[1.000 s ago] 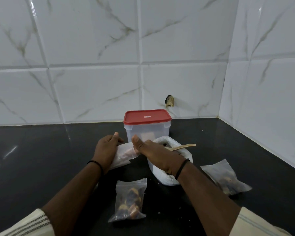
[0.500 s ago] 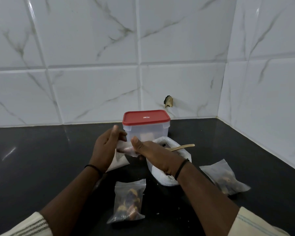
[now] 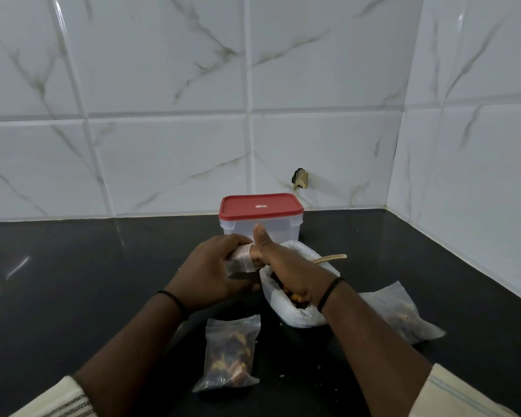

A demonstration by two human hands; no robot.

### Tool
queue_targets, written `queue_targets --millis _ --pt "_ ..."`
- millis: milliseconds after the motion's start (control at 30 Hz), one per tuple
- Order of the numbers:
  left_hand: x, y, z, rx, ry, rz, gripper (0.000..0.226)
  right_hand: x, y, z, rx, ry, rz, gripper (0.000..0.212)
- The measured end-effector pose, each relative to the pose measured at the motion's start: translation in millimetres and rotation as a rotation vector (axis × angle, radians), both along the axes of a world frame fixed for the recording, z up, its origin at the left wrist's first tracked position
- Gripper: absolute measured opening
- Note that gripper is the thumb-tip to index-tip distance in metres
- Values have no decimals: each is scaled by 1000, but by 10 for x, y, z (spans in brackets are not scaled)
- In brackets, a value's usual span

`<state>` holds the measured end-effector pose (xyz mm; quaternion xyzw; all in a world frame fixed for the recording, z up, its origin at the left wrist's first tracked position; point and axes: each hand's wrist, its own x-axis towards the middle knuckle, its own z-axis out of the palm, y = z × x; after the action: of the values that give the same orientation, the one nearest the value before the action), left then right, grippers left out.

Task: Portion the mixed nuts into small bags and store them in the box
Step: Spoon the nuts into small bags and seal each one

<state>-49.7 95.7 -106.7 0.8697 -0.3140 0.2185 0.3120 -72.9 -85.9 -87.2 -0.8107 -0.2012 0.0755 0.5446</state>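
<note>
Step in hand, by judgement: opening an empty small clear plastic zip bag (image 3: 238,261) ahead of filling. Left hand (image 3: 211,272) curled round the bag, grip closed on its outer film; right hand (image 3: 286,266) with fingers pushed into the bag mouth, thumb raised clear, grip apparently pinching the inner film, though fingertips hidden inside. Held above the black stone counter (image 3: 73,281), just in front of the clear plastic box with red lid (image 3: 260,218), lid seated. Directly under the right wrist: large white plastic bag of mixed nuts (image 3: 286,308), mouth open, pale wooden spoon (image 3: 331,258) resting in it with handle projecting right. Two filled small bags already flat on the counter: one near the front centre (image 3: 230,353), one to the right (image 3: 400,314). Neither yet in the box. Next move, by judgement: spread the mouth wide, steady it with the left hand, free the right hand for the spoon, transfer one portion, then press the zip shut. Lid removal required before storage.
</note>
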Motion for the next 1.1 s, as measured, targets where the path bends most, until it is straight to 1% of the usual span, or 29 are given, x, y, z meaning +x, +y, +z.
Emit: queue_targets --millis 33,67,200,267,333,367,433,467,500,533,567,600,633,667,733,800,833,933,1000,1033,1100 --pt "-6 -2 -2 11 7 16 54 -24 2 13 -29 -19 -4 81" --pt "-12 -6 -1 22 12 22 52 -60 11 40 -58 -15 -17 73" --pt "-32 -40 -8 1 42 26 42 -120 4 72 -105 8 -23 65" --pt "-60 -78 -30 -34 69 12 34 -87 15 37 -116 22 -41 71" --pt "-89 -125 -49 -56 95 6 29 -59 19 16 -136 16 -49 64" --pt "-93 -148 -56 -63 100 7 29 -22 4 11 -147 -2 -42 67" --pt "-79 -175 -72 -67 94 40 32 47 -64 60 -149 -100 -50 87" --pt "-70 -178 -73 -67 87 69 31 77 -111 104 -124 -177 -97 92" --pt "-59 -179 -74 -69 81 98 30 91 -183 158 -53 -257 -181 89" --pt "-54 -176 -74 -72 79 122 29 115 -279 197 28 -334 -305 81" --pt "-57 -179 -71 -75 82 138 30 145 -379 220 47 -434 -463 72" --pt "-62 -184 -69 -74 90 149 31 152 -484 239 -29 -526 -630 65" --pt "-69 -190 -68 -72 98 153 32 198 -573 208 -161 -560 -760 60" --pt "-72 -197 -70 -69 105 155 33 242 -655 171 -284 -536 -840 55" --pt "-76 -213 -76 -65 110 153 34 317 -750 72 -541 -405 -898 44" --pt "-72 -225 -90 -59 106 143 35 380 -796 -28 -790 -294 -877 42" --pt "-68 -232 -99 -54 109 132 36 397 -810 -51 -859 -234 -849 41" --pt "-67 -259 -124 -40 131 83 39 411 -808 -69 -897 -99 -798 34" --pt "-83 -278 -125 -22 158 37 44 408 -794 -52 -856 -105 -799 26" --pt "-97 -287 -120 -9 174 5 47 404 -784 -42 -794 -141 -800 25" --pt "-133 -303 -105 17 201 -72 52 377 -756 -7 -586 -236 -776 21"
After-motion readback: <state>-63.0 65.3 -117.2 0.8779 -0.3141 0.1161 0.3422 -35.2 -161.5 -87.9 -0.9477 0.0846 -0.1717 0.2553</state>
